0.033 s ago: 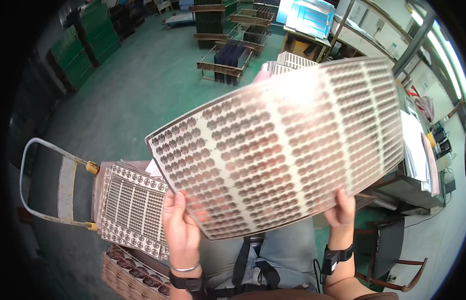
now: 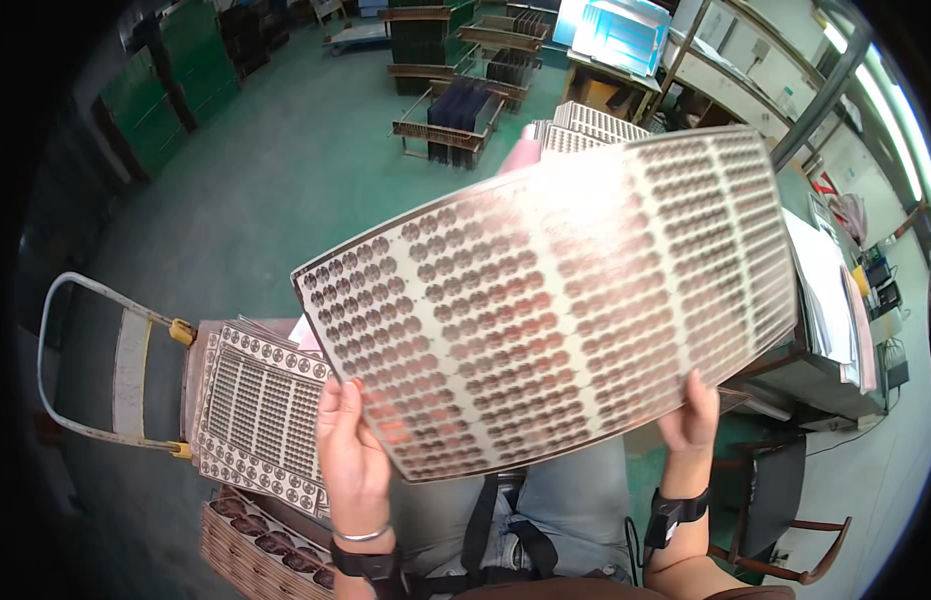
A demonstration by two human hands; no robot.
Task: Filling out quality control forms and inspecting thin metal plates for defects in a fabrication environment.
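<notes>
A large, thin, glossy circuit board panel point(image 2: 546, 330) is held up tilted in front of me, covered in rows of dark round patterns on a pale ground. Bright glare washes out part of its upper middle. My left hand point(image 2: 354, 450) pinches its lower left edge, thumb on the face. At the lower right edge, my right hand point(image 2: 692, 420) grips it the same way; the fingers behind the panel are hidden. Left of my left hand lies a stack of similar panels point(image 2: 271, 410), with large round patterns along the borders. Below it sits another stack point(image 2: 271, 540) with bigger dark patterns.
A trolley with a white tubular handle point(image 2: 76, 432) stands at the left. Beyond the held panel are another panel stack point(image 2: 598, 122) and racks point(image 2: 451, 125) on the green floor. A desk with papers point(image 2: 826, 290) and a chair point(image 2: 771, 490) are at the right.
The panel's right end has shifted slightly left and down. My left hand has moved a little left, and my right hand slightly right along the lower edge. Both keep their grip.
</notes>
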